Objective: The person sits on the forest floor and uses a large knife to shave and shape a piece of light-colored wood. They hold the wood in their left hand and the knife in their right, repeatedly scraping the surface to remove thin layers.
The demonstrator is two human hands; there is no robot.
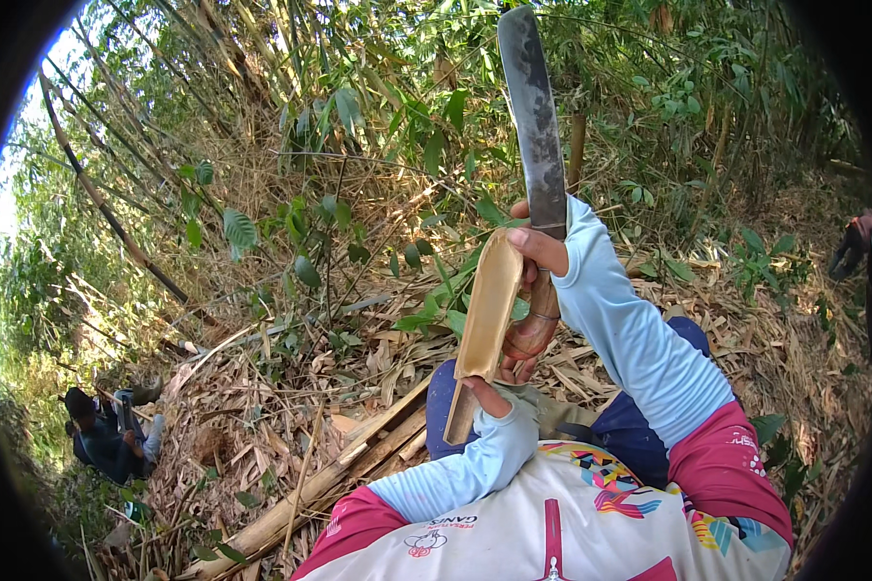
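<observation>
My left hand [491, 397] grips the lower end of a split bamboo piece [486, 315], its fingers closed around the narrower strip there. The pale, hollow inner face of the bamboo is turned up, and the piece leans slightly right at its top. At the upper end, my right hand [541, 252] presses its thumb on the bamboo's rim. The same hand is closed round the machete [535, 116], whose broad, dark-stained blade points up and away. Part of the machete's brown handle shows behind the bamboo; some right-hand fingers are hidden there.
Split bamboo lengths [358, 460] lie on dry leaf litter [233, 407] beside my left knee. Leafy shrubs [310, 228] and bamboo stems stand ahead. Another person [116, 436] in dark clothes is low at the far left. Something dark, partly cut off, shows at the right edge.
</observation>
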